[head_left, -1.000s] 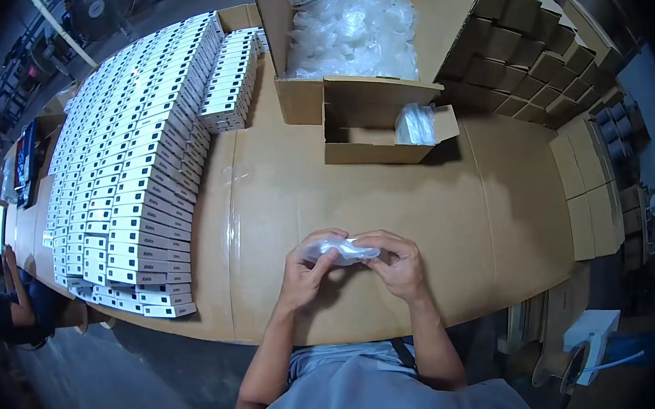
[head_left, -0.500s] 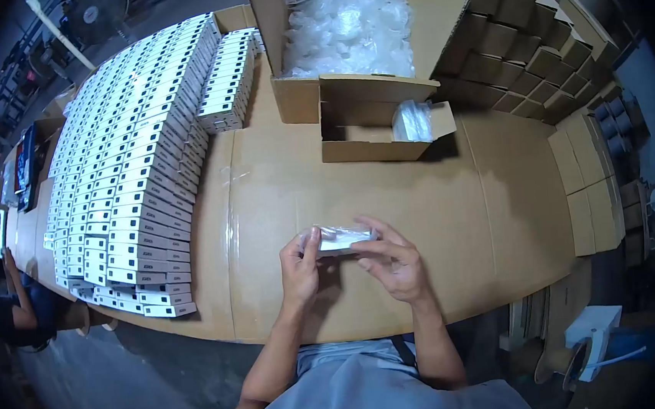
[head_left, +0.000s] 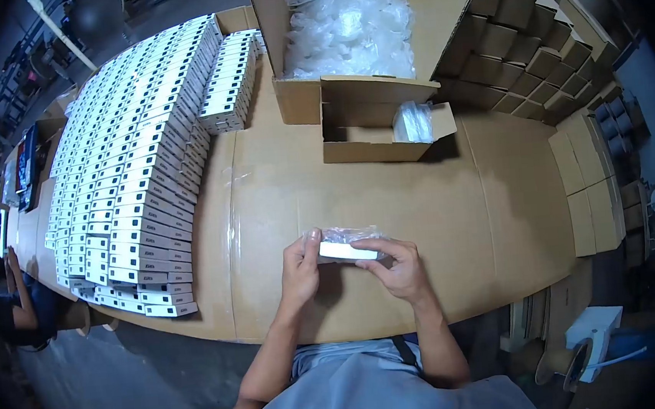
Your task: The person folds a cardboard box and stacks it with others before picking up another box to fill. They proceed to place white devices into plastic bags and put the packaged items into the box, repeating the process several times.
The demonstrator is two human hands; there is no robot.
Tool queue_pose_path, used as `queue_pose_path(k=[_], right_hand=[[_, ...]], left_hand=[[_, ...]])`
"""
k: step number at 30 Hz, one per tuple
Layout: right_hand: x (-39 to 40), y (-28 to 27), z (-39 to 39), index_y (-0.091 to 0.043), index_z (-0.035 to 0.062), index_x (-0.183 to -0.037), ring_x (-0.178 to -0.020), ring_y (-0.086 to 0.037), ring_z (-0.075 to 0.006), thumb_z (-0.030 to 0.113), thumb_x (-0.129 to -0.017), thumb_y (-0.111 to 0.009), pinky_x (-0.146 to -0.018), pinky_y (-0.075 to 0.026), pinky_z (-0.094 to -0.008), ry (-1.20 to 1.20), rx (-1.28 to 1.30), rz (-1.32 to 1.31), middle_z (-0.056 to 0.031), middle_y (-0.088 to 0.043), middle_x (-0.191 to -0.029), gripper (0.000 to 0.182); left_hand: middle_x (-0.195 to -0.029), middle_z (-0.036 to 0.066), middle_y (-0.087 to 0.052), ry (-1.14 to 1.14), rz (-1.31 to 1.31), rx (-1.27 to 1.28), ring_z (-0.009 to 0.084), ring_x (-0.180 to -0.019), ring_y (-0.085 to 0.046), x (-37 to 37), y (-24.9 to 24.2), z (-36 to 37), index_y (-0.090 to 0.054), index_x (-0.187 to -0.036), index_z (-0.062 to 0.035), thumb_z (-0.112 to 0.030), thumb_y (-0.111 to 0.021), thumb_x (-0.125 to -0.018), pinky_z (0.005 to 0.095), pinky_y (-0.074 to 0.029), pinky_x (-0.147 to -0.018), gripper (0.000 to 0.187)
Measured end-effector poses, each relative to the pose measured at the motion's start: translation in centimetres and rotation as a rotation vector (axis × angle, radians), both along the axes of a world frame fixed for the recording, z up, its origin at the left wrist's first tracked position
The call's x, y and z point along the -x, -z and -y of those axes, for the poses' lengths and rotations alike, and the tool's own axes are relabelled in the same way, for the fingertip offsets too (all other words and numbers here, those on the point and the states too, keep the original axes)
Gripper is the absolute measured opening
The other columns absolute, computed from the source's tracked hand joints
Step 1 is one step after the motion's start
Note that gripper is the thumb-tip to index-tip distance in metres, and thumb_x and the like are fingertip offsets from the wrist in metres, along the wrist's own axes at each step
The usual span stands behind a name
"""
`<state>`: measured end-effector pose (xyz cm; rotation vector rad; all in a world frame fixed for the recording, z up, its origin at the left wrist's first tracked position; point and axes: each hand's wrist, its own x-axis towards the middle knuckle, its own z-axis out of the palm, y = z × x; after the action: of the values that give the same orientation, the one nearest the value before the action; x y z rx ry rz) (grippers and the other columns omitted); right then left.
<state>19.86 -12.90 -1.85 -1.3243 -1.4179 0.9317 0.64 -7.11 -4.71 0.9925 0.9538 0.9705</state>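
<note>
Over the near middle of the desk (head_left: 357, 194), we pinch the white box (head_left: 346, 251) in its clear wrap (head_left: 351, 234) with left hand (head_left: 300, 272) and right hand (head_left: 402, 266) at opposite ends, likely to steady it, the open carton (head_left: 377, 152) farther off.

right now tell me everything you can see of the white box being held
The slim white box sits in clear, wrinkled, plastic-looking film. It is held side to side over the brown table, left hand at one end, right hand at the other. No print can be made out.
</note>
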Motion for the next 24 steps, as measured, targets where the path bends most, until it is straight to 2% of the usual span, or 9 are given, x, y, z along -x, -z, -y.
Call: queue_pose_path(k=[4, 7, 10, 11, 14, 15, 18, 22, 24], right_hand=[[0.7, -0.5, 0.3, -0.074, -0.0023, -0.116, -0.103, -0.07, -0.0172, -0.007, -0.085, -0.076, -0.089, -0.058, -0.03, 0.02, -0.012, -0.125, -0.0136, -0.076, -0.111, 0.032], [0.7, -0.5, 0.2, -0.074, 0.0036, -0.117, -0.101, -0.074, -0.0193, 0.001, -0.082, -0.081, -0.089, -0.057, -0.0313, 0.054, -0.011, -0.119, -0.0125, -0.077, -0.112, 0.036], [0.8, -1.6, 0.0, -0.072, 0.0023, -0.12, -0.102, -0.074, -0.0193, 0.003, -0.082, -0.082, -0.089, -0.057, -0.0311, 0.084, 0.066, -0.133, -0.0135, -0.077, -0.113, 0.039], [0.9, -1.6, -0.1, -0.07, 0.0014, -0.12, -0.102, -0.074, -0.0196, 0.003, -0.081, -0.083, -0.089, -0.057, -0.0313, 0.067, 0.081, -0.192, -0.0137, -0.076, -0.112, 0.042], [-0.2, 0.1, -0.5, -0.07, 0.0016, -0.119, -0.111, -0.072, -0.0244, 0.004, -0.081, -0.083, -0.094, -0.055, -0.0346, -0.016, 0.011, -0.08, -0.0134, -0.076, -0.112, 0.04], [-0.2, -0.6, -0.7, -0.073, 0.0041, -0.115, -0.125, -0.064, -0.0313, 0.007, -0.079, -0.085, -0.107, -0.049, -0.0421, -0.01, -0.003, -0.052, -0.0112, -0.077, -0.113, 0.039], [-0.6, -0.7, -0.7, -0.076, 0.0059, -0.109, -0.135, -0.056, -0.0365, 0.01, -0.076, -0.087, -0.116, -0.039, -0.0493, -0.008, -0.063, 0.261, -0.0081, -0.077, -0.113, 0.035], [-0.9, -1.4, -0.8, -0.076, 0.0039, -0.106, -0.138, -0.052, -0.0406, 0.005, -0.075, -0.085, -0.119, -0.035, -0.0517, -0.027, -0.057, 0.218, -0.0141, -0.076, -0.116, 0.033], [-0.8, -2.0, -0.6, -0.076, 0.0051, -0.104, -0.136, -0.053, -0.0405, 0.008, -0.074, -0.087, -0.118, -0.036, -0.0512, 0.046, -0.104, 0.321, -0.0105, -0.074, -0.12, 0.032]], left_hand=[[-0.121, 0.015, -0.069, 0.029, 0.086, -0.037, 0.0179, -0.106, -0.067, -0.3, -0.5, -0.6, -0.061, -0.132, 0.0012, -0.032, -0.049, -0.111, 0.0326, -0.055, -0.092, 0.042], [-0.146, 0.019, -0.053, -0.123, 0.197, -0.084, 0.0258, -0.121, -0.062, -0.6, -3.9, 0.3, -0.052, -0.145, -0.0055, -0.025, -0.063, -0.104, 0.0366, -0.056, -0.097, 0.047], [-0.157, 0.02, -0.039, 0.085, -0.21, -0.563, 0.031, -0.125, -0.061, 0.8, -3.9, 0.2, -0.046, -0.15, -0.0096, -0.012, -0.072, -0.096, 0.0408, -0.057, -0.1, 0.06], [-0.148, 0.018, -0.05, 0.153, -0.293, -0.636, 0.0279, -0.124, -0.062, 0.9, -4.1, 0.1, -0.052, -0.144, -0.0059, -0.002, -0.077, -0.087, 0.0363, -0.06, -0.094, 0.062], [-0.133, 0.017, -0.063, 0.251, -0.321, -0.527, 0.0239, -0.117, -0.067, 1.4, -3.0, 0.4, -0.06, -0.134, -0.0028, -0.002, -0.077, -0.088, 0.0325, -0.061, -0.088, 0.05], [-0.126, 0.016, -0.065, 0.229, -0.324, -0.5, 0.0224, -0.112, -0.068, 1.4, -2.8, 0.3, -0.061, -0.13, -0.0013, -0.002, -0.078, -0.088, 0.0316, -0.061, -0.086, 0.046], [-0.108, 0.013, -0.072, 0.167, -0.328, -0.404, 0.0179, -0.096, -0.073, 1.3, -2.1, 0.5, -0.065, -0.118, 0.0034, -0.003, -0.078, -0.088, 0.0289, -0.061, -0.081, 0.033], [-0.104, 0.011, -0.073, 0.187, -0.323, -0.413, 0.0154, -0.092, -0.072, 1.4, -1.6, 0.0, -0.067, -0.112, 0.0042, -0.001, -0.079, -0.087, 0.0276, -0.06, -0.078, 0.028], [-0.104, 0.01, -0.073, 0.223, -0.363, -0.446, 0.0146, -0.092, -0.071, 1.8, -2.6, -0.4, -0.068, -0.109, 0.0038, 0.0, -0.08, -0.086, 0.0275, -0.059, -0.079, 0.027]])
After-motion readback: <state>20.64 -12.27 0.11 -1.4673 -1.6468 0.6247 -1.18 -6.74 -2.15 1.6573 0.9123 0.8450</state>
